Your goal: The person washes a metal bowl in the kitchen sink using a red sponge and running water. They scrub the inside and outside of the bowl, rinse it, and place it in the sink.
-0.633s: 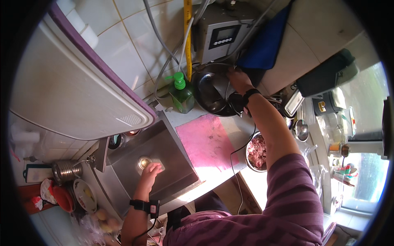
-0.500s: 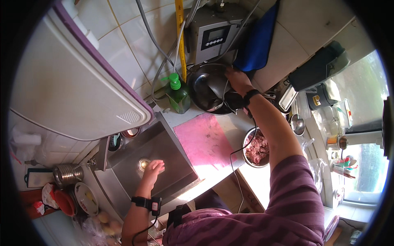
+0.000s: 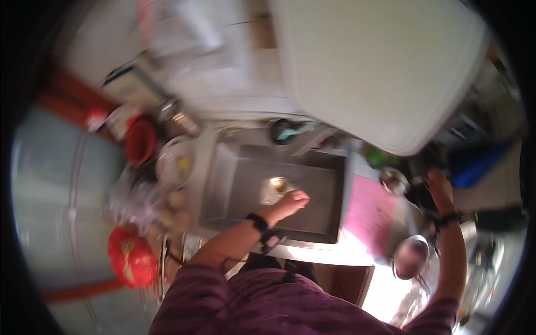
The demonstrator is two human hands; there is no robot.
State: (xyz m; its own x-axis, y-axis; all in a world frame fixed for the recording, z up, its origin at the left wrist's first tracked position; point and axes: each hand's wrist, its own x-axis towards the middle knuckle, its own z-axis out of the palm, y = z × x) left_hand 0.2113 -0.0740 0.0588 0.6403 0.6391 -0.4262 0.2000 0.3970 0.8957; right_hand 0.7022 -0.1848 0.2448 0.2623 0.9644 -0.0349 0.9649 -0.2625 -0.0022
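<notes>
Above the steel sink (image 3: 234,190), my left hand (image 3: 290,204) hangs in the air with its fingers curled in, and nothing shows in it. The sink drain (image 3: 277,184) lies just behind that hand. My right hand (image 3: 439,187) is at the far right among dark cookware (image 3: 419,195). Its fingers look closed round something, but blur and the dark background hide what. A shiny round metal thing (image 3: 394,181) sits to the left of that hand, at the edge of the pink cloth (image 3: 368,212). Nearer to me stands a metal bowl (image 3: 410,257) of pink ground meat.
A large white panel (image 3: 379,67) overhangs the back right. Left of the sink are a plate (image 3: 174,159), a red container (image 3: 139,142), eggs (image 3: 176,201) and a red plastic bag (image 3: 131,259). Behind the cloth stands a green bottle (image 3: 379,156); a blue cloth (image 3: 474,164) hangs far right.
My view has swung left, so the sink is now central and the cookware far right. The left hand's fingers are more curled. A round metal thing now shows left of my right hand.
</notes>
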